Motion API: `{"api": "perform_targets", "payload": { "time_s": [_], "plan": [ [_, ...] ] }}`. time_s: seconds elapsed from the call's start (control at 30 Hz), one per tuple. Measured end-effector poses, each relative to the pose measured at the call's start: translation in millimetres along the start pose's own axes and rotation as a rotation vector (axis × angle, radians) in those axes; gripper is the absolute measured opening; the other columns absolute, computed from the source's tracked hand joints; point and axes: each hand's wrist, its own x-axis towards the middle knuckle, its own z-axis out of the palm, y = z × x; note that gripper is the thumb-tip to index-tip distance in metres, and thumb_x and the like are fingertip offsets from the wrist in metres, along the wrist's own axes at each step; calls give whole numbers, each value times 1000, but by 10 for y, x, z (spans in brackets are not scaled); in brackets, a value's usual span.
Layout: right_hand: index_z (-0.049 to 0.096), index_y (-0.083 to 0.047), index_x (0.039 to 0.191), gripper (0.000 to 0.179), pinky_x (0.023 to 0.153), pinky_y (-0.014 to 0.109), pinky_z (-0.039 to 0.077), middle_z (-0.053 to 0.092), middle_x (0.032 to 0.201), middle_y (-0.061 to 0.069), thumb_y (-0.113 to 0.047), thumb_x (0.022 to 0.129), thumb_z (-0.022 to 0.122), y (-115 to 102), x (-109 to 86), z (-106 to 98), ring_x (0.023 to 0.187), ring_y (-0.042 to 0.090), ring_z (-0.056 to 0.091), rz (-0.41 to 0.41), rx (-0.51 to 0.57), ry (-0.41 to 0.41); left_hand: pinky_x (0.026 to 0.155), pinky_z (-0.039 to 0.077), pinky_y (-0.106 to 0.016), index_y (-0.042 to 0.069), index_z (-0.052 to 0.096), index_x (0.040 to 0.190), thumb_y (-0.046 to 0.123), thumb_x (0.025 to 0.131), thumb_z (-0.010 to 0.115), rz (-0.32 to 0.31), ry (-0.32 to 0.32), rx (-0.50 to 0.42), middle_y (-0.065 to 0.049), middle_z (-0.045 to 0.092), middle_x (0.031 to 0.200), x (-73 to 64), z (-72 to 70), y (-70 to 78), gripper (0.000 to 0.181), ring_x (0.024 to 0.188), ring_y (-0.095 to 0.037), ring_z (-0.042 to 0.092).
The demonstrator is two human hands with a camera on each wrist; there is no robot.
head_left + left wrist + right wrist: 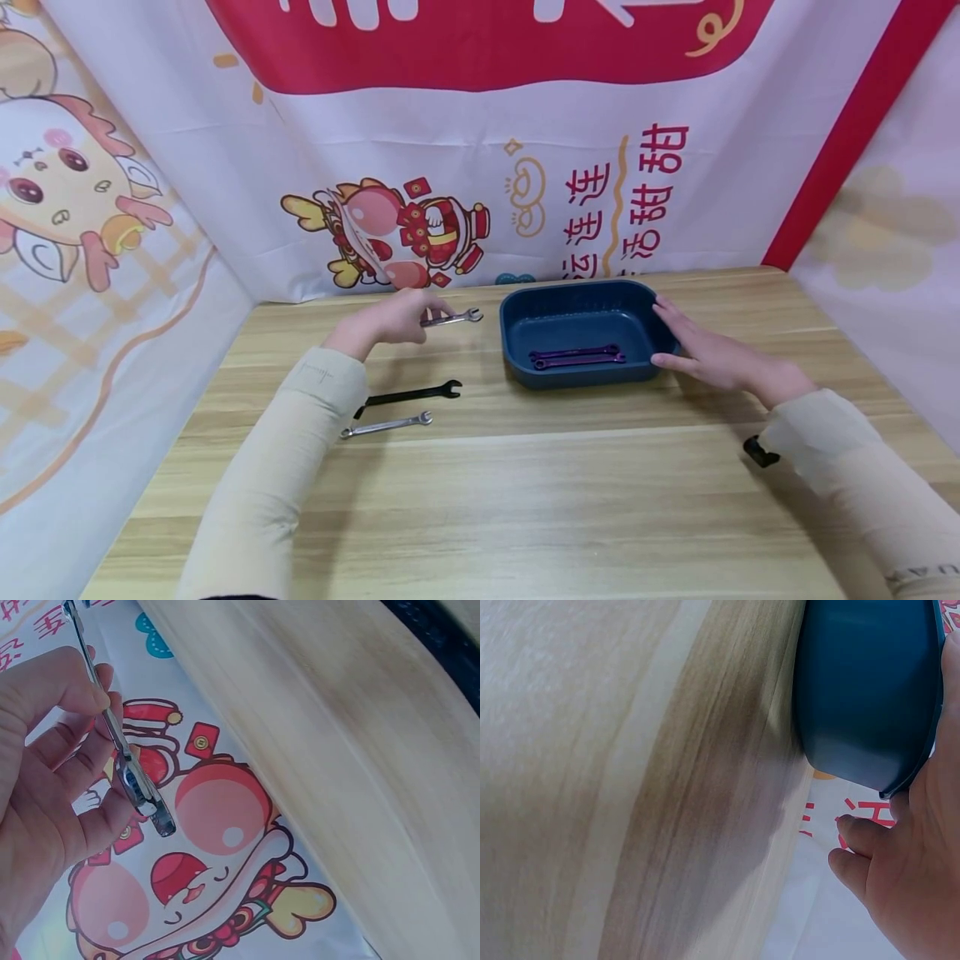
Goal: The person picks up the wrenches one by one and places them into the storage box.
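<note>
On the counter (555, 500) lie a silver wrench (386, 427) and a black wrench (408, 395). My left hand (401, 317) pinches another wrench (453, 318), its end sticking out beyond the fingers (105, 819). Two purple wrenches (573, 362) lie in the blue bin (592, 377); my right hand (716, 357), fingers apart, touches its side.

Dark-blue bin (592, 378), purple wrenches (581, 361) (table (555, 500) wood-grained)

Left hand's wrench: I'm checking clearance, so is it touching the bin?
Apart. The head view shows a gap, with table visible between the wrench and the bin.
</note>
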Motion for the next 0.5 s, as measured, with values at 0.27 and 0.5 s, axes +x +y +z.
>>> {"api": "perform_targets", "payload": {
  "time_s": [0.27, 0.5],
  "plan": [
    [2, -3, 164, 92, 114, 68, 16, -5, 169, 22, -44, 103, 58, -8, 2, -8, 152, 48, 5, 4, 3, -5, 80, 54, -37, 6, 68, 134, -15, 83, 66, -4, 6, -11, -10, 68, 114, 58, -68, 103, 56, 100, -30, 60],
    [2, -3, 164, 92, 114, 68, 16, -6, 169, 21, -43, 103, 58, -18, 5, -13, 152, 48, 5, 11, -2, -10, 84, 55, -38, 4, 69, 131, -13, 83, 69, 14, -7, -20, -11, 68, 112, 105, -80, 182, 51, 101, -31, 60]
  ]
}}
